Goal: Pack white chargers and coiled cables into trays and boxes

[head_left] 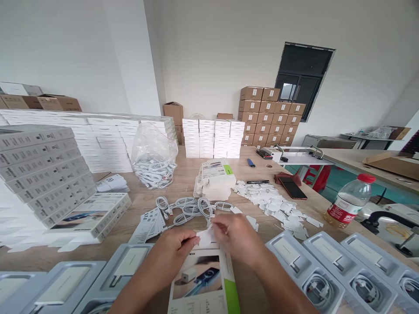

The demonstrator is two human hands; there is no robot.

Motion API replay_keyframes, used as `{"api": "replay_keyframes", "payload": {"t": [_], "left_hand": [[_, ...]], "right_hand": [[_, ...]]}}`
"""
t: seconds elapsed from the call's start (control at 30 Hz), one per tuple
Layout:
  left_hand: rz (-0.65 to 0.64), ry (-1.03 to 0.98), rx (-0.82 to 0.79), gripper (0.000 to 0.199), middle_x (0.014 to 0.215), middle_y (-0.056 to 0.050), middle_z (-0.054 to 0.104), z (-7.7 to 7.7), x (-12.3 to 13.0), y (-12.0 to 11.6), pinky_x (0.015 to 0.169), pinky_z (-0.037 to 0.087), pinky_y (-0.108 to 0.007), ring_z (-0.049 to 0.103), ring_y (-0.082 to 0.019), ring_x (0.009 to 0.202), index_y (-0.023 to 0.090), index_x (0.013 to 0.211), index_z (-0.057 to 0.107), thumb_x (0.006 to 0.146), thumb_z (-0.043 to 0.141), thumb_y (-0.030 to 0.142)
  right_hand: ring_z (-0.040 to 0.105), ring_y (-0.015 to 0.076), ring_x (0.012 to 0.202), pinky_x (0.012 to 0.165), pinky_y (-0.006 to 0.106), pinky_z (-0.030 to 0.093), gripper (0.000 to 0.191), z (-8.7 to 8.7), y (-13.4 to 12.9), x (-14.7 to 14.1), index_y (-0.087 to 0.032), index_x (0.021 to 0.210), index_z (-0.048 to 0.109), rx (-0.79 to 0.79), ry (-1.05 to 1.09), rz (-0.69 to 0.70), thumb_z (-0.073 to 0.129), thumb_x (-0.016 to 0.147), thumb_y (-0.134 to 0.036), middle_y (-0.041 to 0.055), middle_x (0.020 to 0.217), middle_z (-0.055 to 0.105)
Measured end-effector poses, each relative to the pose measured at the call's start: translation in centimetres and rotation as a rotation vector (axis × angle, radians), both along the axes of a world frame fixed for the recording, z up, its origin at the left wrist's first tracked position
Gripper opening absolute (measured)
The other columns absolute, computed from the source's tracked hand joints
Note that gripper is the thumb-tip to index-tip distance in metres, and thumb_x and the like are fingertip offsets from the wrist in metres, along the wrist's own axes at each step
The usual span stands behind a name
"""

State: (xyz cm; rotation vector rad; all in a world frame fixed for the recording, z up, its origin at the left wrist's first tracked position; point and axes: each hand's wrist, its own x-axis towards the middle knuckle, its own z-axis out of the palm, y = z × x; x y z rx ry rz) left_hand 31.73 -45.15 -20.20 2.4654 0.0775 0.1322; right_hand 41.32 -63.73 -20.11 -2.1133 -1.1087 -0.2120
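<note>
A printed white box (199, 279) with a green corner lies before me, its picture side up and its far end under my hands. My left hand (179, 247) is closed, thumb and finger pinching the left side of a white card flap (206, 240) at that end. On the right side, my right hand (235, 235) is also closed on the flap, with some of its fingertips hidden. Just beyond are coiled white cables (188, 209) and a fan of printed leaflets (151, 224).
Grey trays (307, 261) with chargers and coiled cables line the right; more trays (70, 283) sit at left. Flattened boxes (216, 179), white card pieces (271, 203), a phone (292, 187), a bottle (350, 203), a bag of cables (153, 161) and stacked boxes (46, 170) surround the work area.
</note>
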Motion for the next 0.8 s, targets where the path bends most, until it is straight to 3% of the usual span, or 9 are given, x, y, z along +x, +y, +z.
{"api": "replay_keyframes", "payload": {"t": [0.07,0.2,0.37,0.53,0.7,0.8], "left_hand": [[0.039,0.019,-0.029,0.038,0.062,0.004,0.04,0.2,0.0,0.3,0.06,0.029,-0.026,0.038,-0.015,0.062,0.022,0.062,0.036,0.092,0.039,0.045],[0.1,0.041,-0.063,0.038,0.063,0.004,0.041,0.4,0.0,0.8,0.061,0.029,-0.026,0.04,-0.016,0.063,0.022,0.064,0.041,0.09,0.041,0.049],[0.11,0.046,-0.085,0.036,0.064,0.004,0.043,-0.1,0.3,0.9,0.062,0.03,-0.027,0.041,-0.016,0.064,0.022,0.066,0.045,0.089,0.042,0.049],[0.107,0.058,-0.136,0.035,0.064,0.004,0.039,-0.1,0.2,0.8,0.06,0.028,-0.026,0.037,-0.015,0.063,0.022,0.064,0.043,0.089,0.043,0.047],[0.113,0.042,-0.177,0.035,0.062,0.005,0.036,0.0,0.2,0.6,0.059,0.027,-0.026,0.036,-0.014,0.062,0.022,0.063,0.043,0.088,0.044,0.046],[0.118,0.019,-0.219,0.034,0.063,0.004,0.043,0.1,0.3,0.7,0.06,0.03,-0.026,0.041,-0.015,0.063,0.021,0.065,0.051,0.088,0.046,0.045]], "right_hand": [[0.059,0.0141,0.062,0.06,0.024,0.038,0.022,-0.2,-0.7,1.3,-0.022,0.079,0.07,-0.047,0.033,-0.154,0.051,0.084,-0.011,0.0004,0.07,0.07],[0.066,0.0217,0.073,0.063,0.029,0.039,0.026,-1.4,-1.7,3.5,-0.021,0.076,0.073,-0.351,0.054,-0.44,0.05,0.083,-0.009,0.0075,0.076,0.074],[0.069,0.0259,0.086,0.069,0.032,0.044,0.033,-2.5,-1.8,4.2,-0.022,0.088,0.076,-0.43,0.07,-0.469,0.051,0.078,-0.002,0.0105,0.09,0.076],[0.064,0.0255,0.102,0.086,0.035,0.046,0.032,-2.1,-1.0,3.2,-0.022,0.092,0.075,-0.274,-0.025,-0.404,0.049,0.086,-0.005,0.0079,0.103,0.075],[0.065,0.0201,0.095,0.081,0.031,0.05,0.019,-2.1,0.7,1.6,-0.024,0.103,0.072,0.175,0.126,-0.043,0.057,0.091,-0.024,0.0047,0.101,0.074],[0.064,0.0175,0.084,0.077,0.029,0.049,0.014,-2.1,1.4,0.8,-0.025,0.09,0.073,0.248,0.145,0.086,0.059,0.089,-0.022,0.0025,0.089,0.072]]}}
